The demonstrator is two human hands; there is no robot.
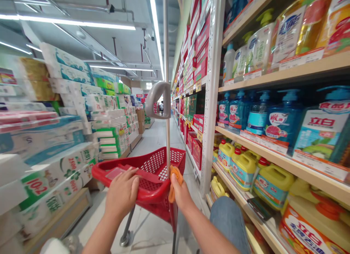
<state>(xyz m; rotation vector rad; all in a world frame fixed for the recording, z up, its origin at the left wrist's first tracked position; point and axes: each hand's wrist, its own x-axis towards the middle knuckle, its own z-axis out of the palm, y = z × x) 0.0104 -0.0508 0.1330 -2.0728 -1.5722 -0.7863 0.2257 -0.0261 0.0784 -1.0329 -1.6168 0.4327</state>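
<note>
Base: Where do things stand?

Operator: Work in hand, my judgement; how much is done I can't tell. On my feed, the orange cloth (177,178) is at the near right corner of the red basket (153,196), beside the foot of the upright pole (167,141). Fingers of my right hand (181,195) pinch it, thumb on top.

Base: And the left?

Operator: Left hand (122,192) lies over the basket's near rim, fingers close together. Grip or mere rest, can't tell.

Base: What's left?

Operator: No mark separates finished surfaces from unfinished. The grey handle (157,101), higher on the pole, has neither hand on it.

Base: Obstacles?

Operator: A denim-clad knee (227,221) near my right forearm. Beyond it, shelving (300,69) with yellow jugs (243,170) and blue pump bottles (279,119). Paper packs (61,174) crowd the left. The pole stands between basket and aisle view.
</note>
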